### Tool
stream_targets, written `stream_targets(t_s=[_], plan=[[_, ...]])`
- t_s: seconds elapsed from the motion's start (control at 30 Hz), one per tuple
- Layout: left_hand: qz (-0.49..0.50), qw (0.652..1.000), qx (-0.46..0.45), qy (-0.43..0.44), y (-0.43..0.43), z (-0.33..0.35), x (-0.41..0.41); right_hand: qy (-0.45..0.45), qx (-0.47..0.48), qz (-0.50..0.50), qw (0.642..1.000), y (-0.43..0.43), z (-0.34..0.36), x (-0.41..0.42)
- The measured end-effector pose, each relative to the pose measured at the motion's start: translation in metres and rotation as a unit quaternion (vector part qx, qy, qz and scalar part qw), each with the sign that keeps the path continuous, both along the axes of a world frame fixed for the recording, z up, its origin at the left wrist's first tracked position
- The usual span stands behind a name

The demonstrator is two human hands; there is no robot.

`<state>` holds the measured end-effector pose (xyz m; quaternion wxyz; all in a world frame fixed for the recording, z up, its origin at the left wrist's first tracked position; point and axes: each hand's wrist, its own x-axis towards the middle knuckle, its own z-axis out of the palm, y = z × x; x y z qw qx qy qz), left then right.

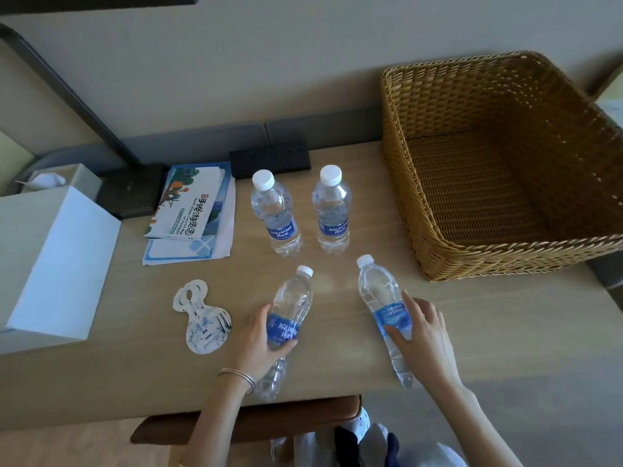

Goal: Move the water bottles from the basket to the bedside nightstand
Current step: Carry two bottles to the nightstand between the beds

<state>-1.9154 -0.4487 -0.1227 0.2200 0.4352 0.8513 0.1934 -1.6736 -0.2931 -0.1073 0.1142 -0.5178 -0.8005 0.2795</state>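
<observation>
The pale wooden tabletop [488, 318] bears a brown woven wicker basket [505, 261] at its right. Two upright clear plastic water bottles, a left bottle [274, 214] and a right bottle [332, 210], stand mid-table. Left of them lie blue-and-white paper brochures [190, 210], a white patterned card hanger [204, 318] and a white rectangular box [57, 264].

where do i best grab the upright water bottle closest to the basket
Probably around its blue label, coming from the near side: this water bottle stands cap up, with the other upright bottle at its left and the wicker basket at its right.
</observation>
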Motion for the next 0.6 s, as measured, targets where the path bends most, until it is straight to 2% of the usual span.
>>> stream_targets(t_s=[0.07, 0.2, 0.3, 0.43, 0.6], plan=[[-0.011, 0.995, -0.027, 0.101, 0.004, 0.004, 0.003, -0.021, 0.007, 0.012, 1.0, -0.003, 0.001, -0.009], [0.049, 0.984, -0.111, 0.133, 0.019, 0.006, 0.025, -0.092, 0.006, -0.002, 0.996, -0.009, -0.001, -0.03], [0.091, 0.983, -0.093, 0.126, 0.028, 0.006, 0.033, -0.134, 0.022, -0.012, 0.991, -0.003, -0.005, -0.032], [0.073, 0.987, -0.074, 0.12, 0.038, 0.002, 0.028, -0.123, -0.027, -0.05, 0.991, 0.014, -0.008, -0.031], [-0.03, 0.973, -0.023, 0.228, 0.044, 0.003, 0.032, -0.109, -0.041, -0.061, 0.991, 0.009, -0.011, -0.027]])
